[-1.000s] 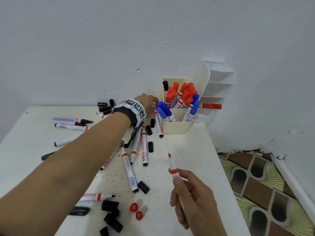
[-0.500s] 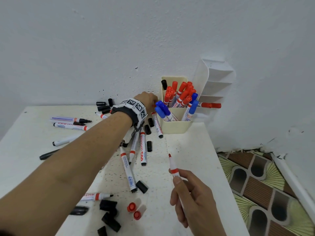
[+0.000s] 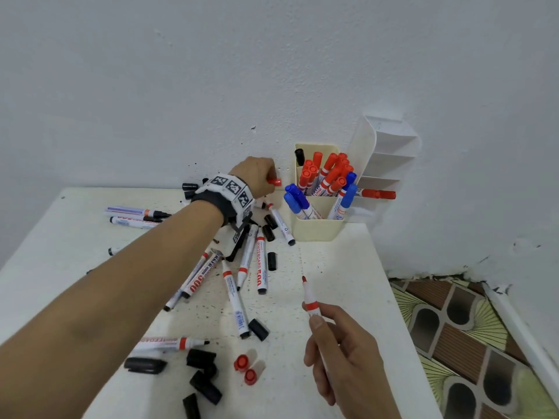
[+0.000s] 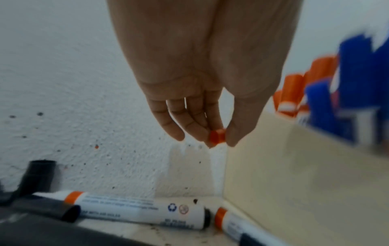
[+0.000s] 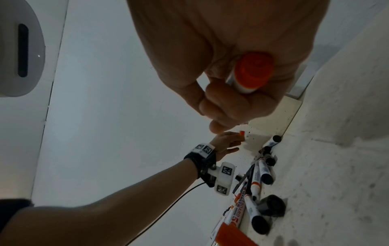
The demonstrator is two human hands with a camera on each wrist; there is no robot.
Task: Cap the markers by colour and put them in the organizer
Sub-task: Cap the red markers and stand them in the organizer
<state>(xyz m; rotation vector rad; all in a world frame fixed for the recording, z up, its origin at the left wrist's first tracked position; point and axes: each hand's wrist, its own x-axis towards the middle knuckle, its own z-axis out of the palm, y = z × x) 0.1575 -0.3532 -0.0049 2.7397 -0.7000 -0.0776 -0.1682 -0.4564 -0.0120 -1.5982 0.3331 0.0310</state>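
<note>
My left hand is at the back of the table, just left of the cream organizer, and pinches a red cap between thumb and fingers; the left wrist view shows the same red cap held above the tabletop. My right hand grips an uncapped red marker near the front, tip pointing up and away; its red rear end fills the right wrist view. The organizer holds several capped red markers and blue markers.
Uncapped markers and black caps lie scattered over the white table. Two red caps lie near the front. A white shelf unit stands against the wall behind the organizer. The table's right edge drops to a patterned floor.
My left hand has lifted from the table's back edge with a red cap now pinched in its fingers. The right hand and its marker have stayed put.
</note>
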